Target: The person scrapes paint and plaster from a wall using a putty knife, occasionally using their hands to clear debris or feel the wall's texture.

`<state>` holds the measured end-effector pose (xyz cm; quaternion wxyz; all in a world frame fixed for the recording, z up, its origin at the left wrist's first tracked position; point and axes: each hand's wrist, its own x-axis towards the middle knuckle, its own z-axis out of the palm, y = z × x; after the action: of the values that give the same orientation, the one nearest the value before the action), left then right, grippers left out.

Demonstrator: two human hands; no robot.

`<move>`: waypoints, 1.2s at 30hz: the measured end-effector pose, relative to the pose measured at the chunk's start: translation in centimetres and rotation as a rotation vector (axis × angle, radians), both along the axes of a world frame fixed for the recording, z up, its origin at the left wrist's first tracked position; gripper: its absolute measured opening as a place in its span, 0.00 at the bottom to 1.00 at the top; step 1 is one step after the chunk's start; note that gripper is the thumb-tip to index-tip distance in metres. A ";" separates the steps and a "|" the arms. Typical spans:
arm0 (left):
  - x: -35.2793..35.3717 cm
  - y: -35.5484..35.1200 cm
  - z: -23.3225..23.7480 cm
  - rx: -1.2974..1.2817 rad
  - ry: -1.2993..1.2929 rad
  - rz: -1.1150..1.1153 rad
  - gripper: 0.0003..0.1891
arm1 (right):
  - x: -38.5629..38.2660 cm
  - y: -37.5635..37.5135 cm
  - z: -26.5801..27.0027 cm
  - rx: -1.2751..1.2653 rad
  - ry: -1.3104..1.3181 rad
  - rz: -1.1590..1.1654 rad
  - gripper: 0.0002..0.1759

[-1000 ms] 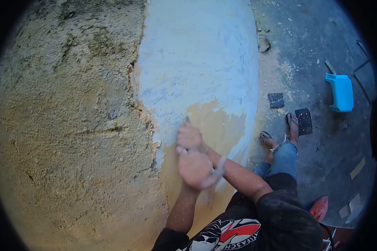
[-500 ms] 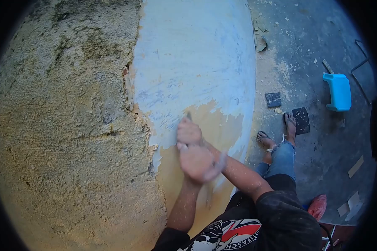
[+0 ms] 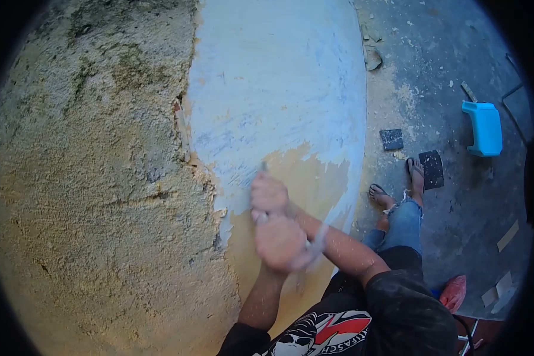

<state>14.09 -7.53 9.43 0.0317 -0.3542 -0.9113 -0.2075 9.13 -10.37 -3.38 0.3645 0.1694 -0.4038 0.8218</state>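
My right hand (image 3: 269,194) is closed around a scraper, whose small grey tip (image 3: 264,167) shows above the fist against the wall. The handle is hidden by my fingers. Just below, my left hand (image 3: 280,244) is pressed up close to the right hand and wrist. Its pale, dusty fingers are smeared by motion, so their grip does not show clearly. The tip meets the ragged border between the whitish-blue wall surface (image 3: 267,71) and a tan patch (image 3: 302,184).
Rough, crumbling plaster (image 3: 101,207) covers the left side. On the concrete floor (image 3: 433,237) to the right are a light-blue stool (image 3: 485,129), dark square pieces (image 3: 391,139), a red bag (image 3: 454,293) and scattered flakes. My sandalled feet (image 3: 416,172) stand near the wall's base.
The scraper tip and both hands have shifted slightly down in view, and the tip a little left along the ragged border. The whole view has also shifted a little. Both hands stay close together.
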 end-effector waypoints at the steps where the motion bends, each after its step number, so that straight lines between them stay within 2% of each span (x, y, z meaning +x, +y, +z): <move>1: -0.7 -0.7 -1.2 0.015 0.043 0.022 0.23 | -0.4 -0.2 -0.6 0.081 -0.031 -0.047 0.17; 5: -0.7 0.6 -1.3 0.050 0.072 0.048 0.23 | -0.3 -0.6 -1.3 0.079 -0.046 -0.086 0.16; 7: -0.3 1.0 -1.0 -0.006 0.101 0.011 0.24 | -0.3 -1.1 -1.2 0.024 0.080 -0.083 0.15; 11: -1.4 -0.4 -1.7 0.011 0.058 0.099 0.24 | -0.6 -0.6 -1.1 0.122 -0.036 -0.052 0.13; 14: -1.0 1.6 -0.3 -0.015 0.033 -0.008 0.23 | -1.2 -0.5 -1.2 0.030 0.033 -0.138 0.11; 15: -1.2 1.1 -1.3 -0.041 0.083 -0.055 0.24 | -1.4 -0.2 -1.7 0.061 0.038 -0.110 0.11; 17: -1.9 0.2 -2.0 -0.035 0.068 0.012 0.24 | -1.2 -0.1 -1.6 0.087 0.050 -0.077 0.11; 18: -2.0 0.0 -2.0 -0.023 0.058 0.066 0.24 | -1.1 0.2 -1.2 0.082 0.001 -0.085 0.12; 20: -2.2 1.1 -1.4 -0.024 0.106 0.024 0.23 | -1.6 0.6 -1.3 0.085 -0.044 -0.112 0.13; 22: -1.5 1.5 -1.4 -0.028 0.017 -0.037 0.22 | -1.3 0.1 -1.7 0.004 0.075 -0.067 0.17; 23: -1.8 0.6 -2.5 -0.133 0.152 -0.041 0.22 | -1.1 -0.1 -2.1 0.000 0.066 -0.057 0.17; 26: -2.3 -0.1 -3.2 0.007 0.008 0.089 0.22 | -1.4 0.0 -2.5 0.126 -0.075 -0.084 0.19; 27: -2.2 1.0 -2.2 -0.097 0.118 -0.007 0.23 | -0.7 -0.8 -1.8 0.009 -0.048 -0.116 0.20; 28: -2.1 1.3 -2.2 -0.090 0.119 -0.018 0.23 | -0.7 -1.1 -1.4 -0.109 -0.018 -0.148 0.20; 30: -1.1 1.3 -2.2 -0.089 0.029 -0.051 0.24 | -1.2 -0.2 -2.2 -0.069 0.033 -0.104 0.19; 32: -1.8 1.6 -2.4 -0.090 0.044 -0.078 0.23 | -1.1 0.3 -1.7 -0.035 0.096 -0.035 0.19; 34: -1.6 1.3 -1.9 0.040 0.015 0.014 0.23 | -0.6 0.4 -0.8 -0.016 -0.051 -0.052 0.18; 36: -1.2 1.2 -0.7 0.036 -0.006 -0.011 0.23 | -0.5 0.8 -0.3 -0.006 0.004 -0.039 0.18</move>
<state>12.90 -6.35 8.74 0.0342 -0.3580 -0.9055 -0.2252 8.64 -9.58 -3.71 0.3817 0.1620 -0.4041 0.8153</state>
